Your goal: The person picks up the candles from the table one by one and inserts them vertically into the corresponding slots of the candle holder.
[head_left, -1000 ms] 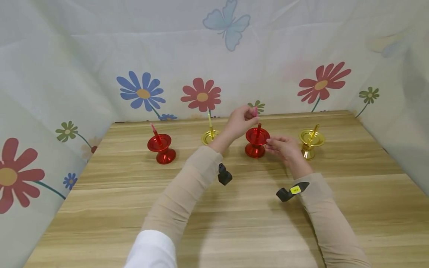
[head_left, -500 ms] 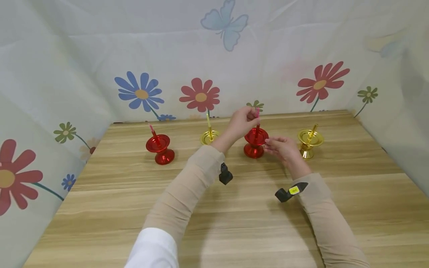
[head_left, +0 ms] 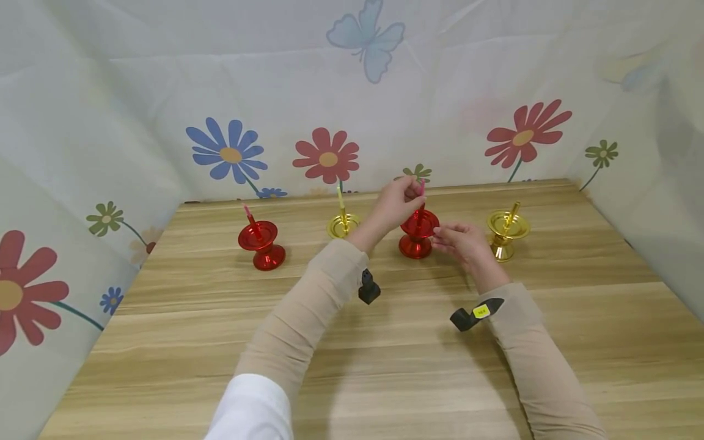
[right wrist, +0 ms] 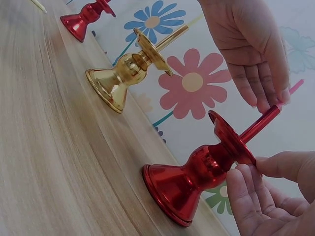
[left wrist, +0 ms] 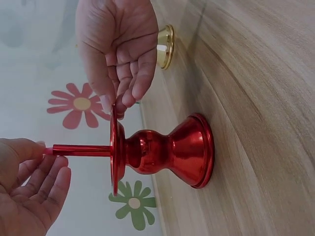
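Left hand (head_left: 392,205): thumb and fingertips closed to a narrow pinch on the pink candle (right wrist: 297,86), the candle's upper end projecting beyond the fingertips. Directly below this pinch, the candle's lower end meets the mouth of the upright stem of the red holder (right wrist: 197,169); depth of insertion cannot be told.

Right hand (head_left: 464,244): lower than the left pinch and to its right; thumb and forefinger nipped on the edge of the holder's dish, other fingers bent loosely beneath. Holder stands upright on the wooden table (head_left: 418,366).

Left of the left-hand pinch: gold holder (head_left: 335,229), partly behind the wrist, bearing a yellow-green candle (head_left: 340,198); farther left, second red holder (head_left: 264,247) with its own pink stick (head_left: 247,210). Right of the right-hand grip, just beside it: second gold holder (head_left: 508,227). Behind both grips: flower-printed cloth (head_left: 440,110).
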`<state>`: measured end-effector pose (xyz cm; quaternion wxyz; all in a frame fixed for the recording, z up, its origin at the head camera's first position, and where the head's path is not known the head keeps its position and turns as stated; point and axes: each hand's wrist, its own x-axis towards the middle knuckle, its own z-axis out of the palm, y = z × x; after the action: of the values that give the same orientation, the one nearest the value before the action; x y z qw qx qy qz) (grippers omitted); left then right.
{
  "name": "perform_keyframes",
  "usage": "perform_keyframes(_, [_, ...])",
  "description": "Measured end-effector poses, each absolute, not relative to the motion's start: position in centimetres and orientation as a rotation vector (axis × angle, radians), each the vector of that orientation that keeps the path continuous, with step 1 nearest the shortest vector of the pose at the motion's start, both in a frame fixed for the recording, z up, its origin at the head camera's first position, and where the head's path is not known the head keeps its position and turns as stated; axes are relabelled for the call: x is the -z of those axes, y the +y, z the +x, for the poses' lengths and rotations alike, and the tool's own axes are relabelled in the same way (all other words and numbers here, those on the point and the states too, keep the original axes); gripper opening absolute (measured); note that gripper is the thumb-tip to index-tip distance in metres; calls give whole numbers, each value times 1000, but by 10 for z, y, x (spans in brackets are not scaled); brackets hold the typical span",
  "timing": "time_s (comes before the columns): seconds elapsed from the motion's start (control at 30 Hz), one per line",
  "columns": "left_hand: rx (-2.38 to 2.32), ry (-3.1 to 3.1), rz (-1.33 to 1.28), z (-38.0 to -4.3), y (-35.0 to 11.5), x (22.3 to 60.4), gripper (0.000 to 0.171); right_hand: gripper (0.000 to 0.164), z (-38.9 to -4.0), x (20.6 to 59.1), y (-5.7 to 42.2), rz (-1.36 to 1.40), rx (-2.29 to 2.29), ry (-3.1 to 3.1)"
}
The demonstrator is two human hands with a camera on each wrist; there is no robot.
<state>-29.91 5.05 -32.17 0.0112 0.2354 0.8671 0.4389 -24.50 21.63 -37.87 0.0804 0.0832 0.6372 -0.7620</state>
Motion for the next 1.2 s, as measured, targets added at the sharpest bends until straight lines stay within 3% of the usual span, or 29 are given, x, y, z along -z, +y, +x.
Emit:
perform_keyframes(0.27, [-1394, 2701, 715, -299, 51, 324, 19, 24, -245, 382, 215, 242, 2280, 1924])
perform_keyframes(0.5, [-1408, 2726, 694, -297, 51, 325, 16, 30, -246, 382, 215, 274, 2219, 1970])
perform_keyframes(0.73, [-1409, 2773, 668, -295, 54, 328, 16, 24, -246, 381, 216, 275, 2241, 1954])
perform_keyframes(0.97, [-1401, 2839, 642, -292, 60, 328, 14, 37, -246, 379, 217, 282, 2207, 1995])
perform_keyframes(1.2, [-1428, 2845, 641, -292, 59, 332, 14, 37, -246, 380, 217, 287, 2215, 1976])
